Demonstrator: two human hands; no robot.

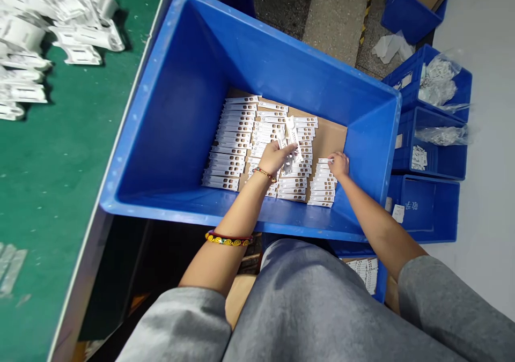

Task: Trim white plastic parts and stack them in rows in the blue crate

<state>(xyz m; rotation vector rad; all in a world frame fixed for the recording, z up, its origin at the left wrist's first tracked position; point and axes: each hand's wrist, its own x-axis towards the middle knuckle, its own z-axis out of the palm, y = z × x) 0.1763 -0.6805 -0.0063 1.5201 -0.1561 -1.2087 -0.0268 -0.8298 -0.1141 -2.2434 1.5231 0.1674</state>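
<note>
Inside a large blue bin [169, 137], rows of flat white plastic strips with small holes lie on brown cardboard [332, 134]. My left hand [274, 157] is closed around a few loose white plastic strips [294, 131], held above the middle rows. At the top of the rightmost, shorter row, my right hand [340, 164] pinches the end of a white plastic strip [323, 161]. More strips [322, 187] overlap below it in that row. The leftmost row [231, 142] is longer and untouched by either hand.
A green table [80, 163] at left carries a heap of white plastic parts [60, 19]. Blue crates [426, 209] stand at right, some holding bagged parts [440, 80]. Another blue crate with white strips [364, 273] sits beside my legs. The bin's high walls surround both hands.
</note>
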